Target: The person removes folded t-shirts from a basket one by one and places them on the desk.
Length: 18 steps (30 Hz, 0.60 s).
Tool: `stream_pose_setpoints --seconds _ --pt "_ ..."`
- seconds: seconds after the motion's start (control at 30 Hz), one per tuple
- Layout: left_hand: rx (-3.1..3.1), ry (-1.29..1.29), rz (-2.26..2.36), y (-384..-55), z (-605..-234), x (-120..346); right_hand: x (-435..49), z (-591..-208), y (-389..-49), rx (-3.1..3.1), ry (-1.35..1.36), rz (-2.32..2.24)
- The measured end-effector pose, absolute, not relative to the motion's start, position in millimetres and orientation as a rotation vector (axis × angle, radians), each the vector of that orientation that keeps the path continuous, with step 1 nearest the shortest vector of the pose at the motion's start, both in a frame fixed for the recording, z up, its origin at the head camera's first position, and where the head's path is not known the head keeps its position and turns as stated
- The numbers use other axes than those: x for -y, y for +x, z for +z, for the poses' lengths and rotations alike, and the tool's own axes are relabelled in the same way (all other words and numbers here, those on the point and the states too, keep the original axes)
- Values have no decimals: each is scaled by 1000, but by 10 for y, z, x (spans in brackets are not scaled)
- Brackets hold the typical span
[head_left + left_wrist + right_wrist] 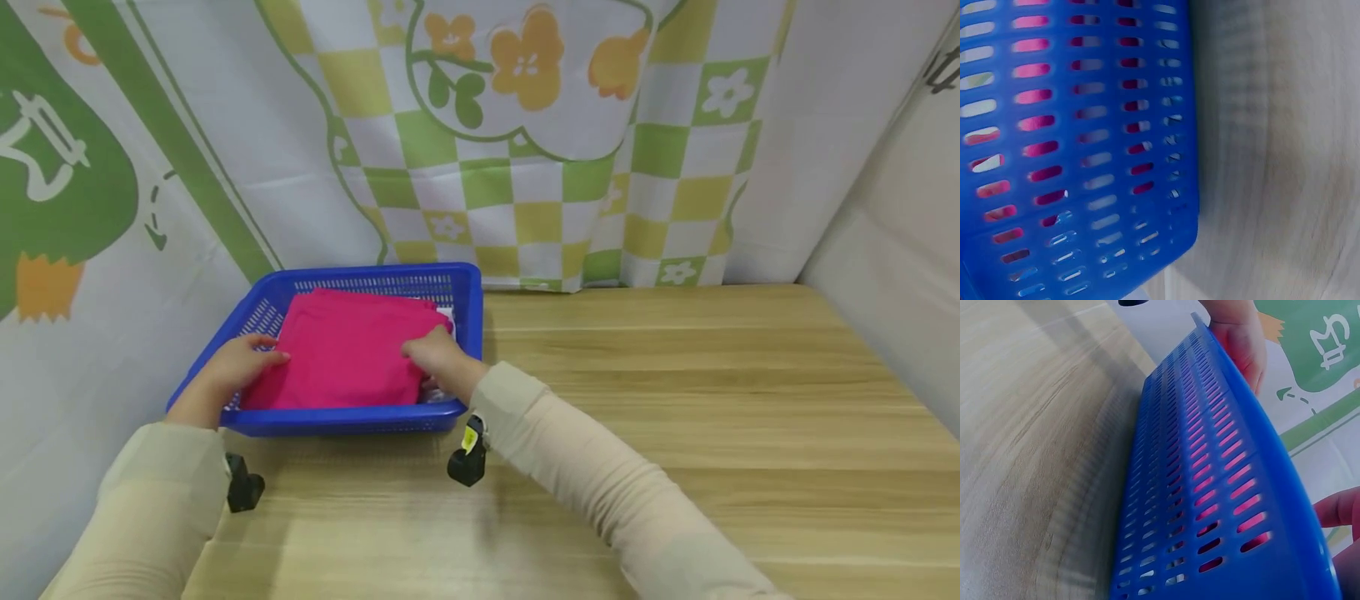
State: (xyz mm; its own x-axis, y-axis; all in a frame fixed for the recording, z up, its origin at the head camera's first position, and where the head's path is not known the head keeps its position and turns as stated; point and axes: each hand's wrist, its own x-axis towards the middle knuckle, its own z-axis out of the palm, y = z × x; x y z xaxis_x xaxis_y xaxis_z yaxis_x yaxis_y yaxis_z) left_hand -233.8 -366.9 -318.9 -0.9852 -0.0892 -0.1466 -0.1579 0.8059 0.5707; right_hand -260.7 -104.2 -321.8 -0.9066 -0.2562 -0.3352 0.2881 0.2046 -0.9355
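A folded bright pink cloth (348,350) lies in a shallow blue plastic basket (315,421) with slotted walls. At the cloth's left edge, my left hand (238,367) grips it, thumb on top and the other fingers partly hidden. My right hand (444,360) holds the opposite edge, its thumb over the fabric and its fingertips out of sight. Pink fabric shows through the slots of the basket wall (1100,150) in the left wrist view. In the right wrist view, the left hand (1244,353) reaches over the far end of the rim.
Whitish and clear items (438,393) peek out beside the cloth at the basket's right side. The basket stands on a wood-grain table (675,417), near the left and back curtains. A patterned curtain (525,183) hangs along the back edge.
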Motion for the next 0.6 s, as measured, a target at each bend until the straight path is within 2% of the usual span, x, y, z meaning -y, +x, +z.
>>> stream_pose_setpoints --seconds 0.3,0.6 --pt "-2551 -350 1361 -2369 -3150 3640 1028 -3234 -2615 -2105 -5 -1592" --pt "-2381 -352 1503 -2375 -3157 3632 1058 -3269 -2624 -2190 -42 -1517"
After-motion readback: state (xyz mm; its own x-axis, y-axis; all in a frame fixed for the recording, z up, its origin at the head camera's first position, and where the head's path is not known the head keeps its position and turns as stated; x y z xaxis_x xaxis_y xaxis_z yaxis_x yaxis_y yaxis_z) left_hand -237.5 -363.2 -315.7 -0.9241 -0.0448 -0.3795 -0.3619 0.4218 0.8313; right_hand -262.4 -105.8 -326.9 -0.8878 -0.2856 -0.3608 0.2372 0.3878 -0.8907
